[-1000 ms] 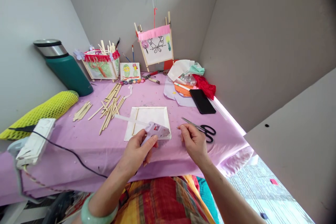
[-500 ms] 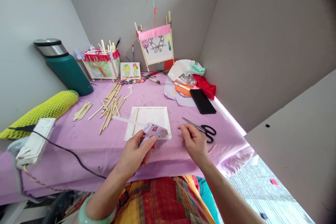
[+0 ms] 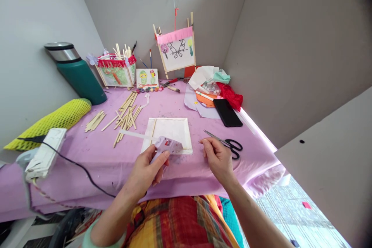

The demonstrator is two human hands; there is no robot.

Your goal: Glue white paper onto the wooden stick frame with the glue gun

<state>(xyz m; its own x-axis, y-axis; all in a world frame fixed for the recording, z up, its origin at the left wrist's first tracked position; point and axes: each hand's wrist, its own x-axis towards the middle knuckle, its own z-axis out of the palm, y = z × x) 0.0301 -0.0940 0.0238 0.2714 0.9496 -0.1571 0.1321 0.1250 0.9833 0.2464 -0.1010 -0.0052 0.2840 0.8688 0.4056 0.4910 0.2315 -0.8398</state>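
Note:
My left hand (image 3: 148,168) is wrapped round the handle of a pale lilac glue gun (image 3: 169,145). A long translucent glue stick (image 3: 133,135) juts out of its back end toward the left. Under the gun lies a white square panel (image 3: 174,128) with thin wooden sticks along its edges and one stick (image 3: 152,131) across its left part. My right hand (image 3: 218,159) hovers right of the panel, thumb and fingers pinched together; anything between them is too small to name. Black-handled scissors (image 3: 232,143) lie just beside and partly behind this hand.
Loose wooden sticks (image 3: 124,118) lie left of the panel. A power strip (image 3: 48,151), its cord and a teal bottle (image 3: 80,79) stand farther left. To the right are a phone (image 3: 228,113) and papers (image 3: 203,108). A decorated hanging (image 3: 177,52) hangs behind.
The whole view has shifted slightly, with the scene moving right. The glue gun has moved a little left relative to the panel. My right hand keeps its pinch.

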